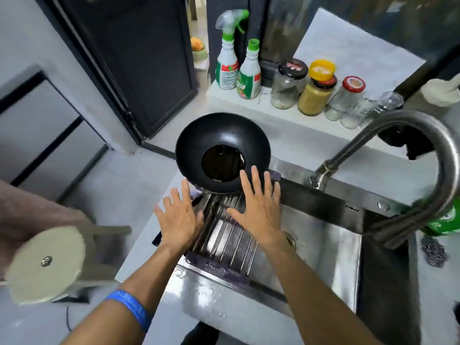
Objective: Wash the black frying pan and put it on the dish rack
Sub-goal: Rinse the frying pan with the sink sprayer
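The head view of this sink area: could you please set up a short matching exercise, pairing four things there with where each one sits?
Things:
1. black frying pan
2. spray bottle
3. steel scourer
4. left hand

Places:
A. on the counter, right of the sink
B. spread open over the near left part of the dish rack
C. on the far end of the dish rack
D. on the back ledge, left of the jars

Pairs: 1-C, 2-D, 3-A, 4-B

The person's forearms are bare, with no sleeves; a blue wristband point(129, 309) with faint lettering circles the left forearm.
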